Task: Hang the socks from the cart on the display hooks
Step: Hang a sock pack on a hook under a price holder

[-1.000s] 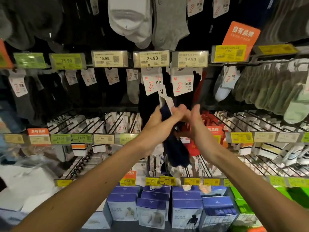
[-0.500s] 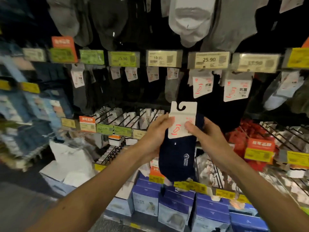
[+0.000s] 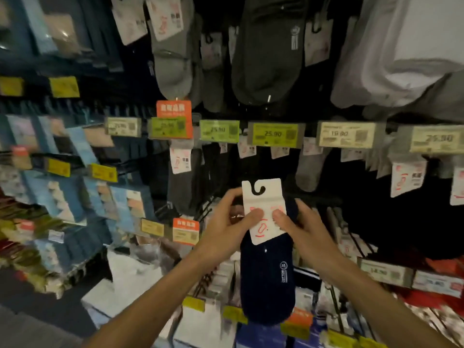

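Far left of our grips: stacked blue boxed packs (image 3: pixel 72 194) on slanted shelves, blurred, with yellow shelf tags (image 3: pixel 103 172) along the shelf edges. Print on them not legible.

Up and left of the left grip: an orange sign (image 3: pixel 174 109) over a green price label (image 3: pixel 168 126). Below it hangs a white card tag (image 3: pixel 180 160) on a dark sock.

Left hand (image 3: pixel 227 228): grip clenched on the left edge of the white header card (image 3: pixel 264 205), thumb (image 3: pixel 253 218) pressed on the card's front, fingers curled behind it.

Between the two grips: the navy sock pair (image 3: pixel 267 280), held up in front of the display, not touching any hook. The card sits upright at its top, with the hook-shaped cutout (image 3: pixel 258 190) above both thumbs and free of any hook. The socks hang straight down below the grips, small white round logo on the right side.

Right hand (image 3: pixel 305 232): grip clenched on the card's right edge, thumb on the front beside the red foot mark, fingers behind the sock.

Above the grips: a row of price labels, the nearest yellow-green one (image 3: pixel 275 134) reading 25.90. Over that row hang grey socks (image 3: pixel 173 56) and dark grey socks (image 3: pixel 268 56).

Up and right of the right grip: a pale label (image 3: pixel 346 134) reading 19.80, white socks (image 3: pixel 406 51) above it, and a white card with red print (image 3: pixel 406 178) against black socks.
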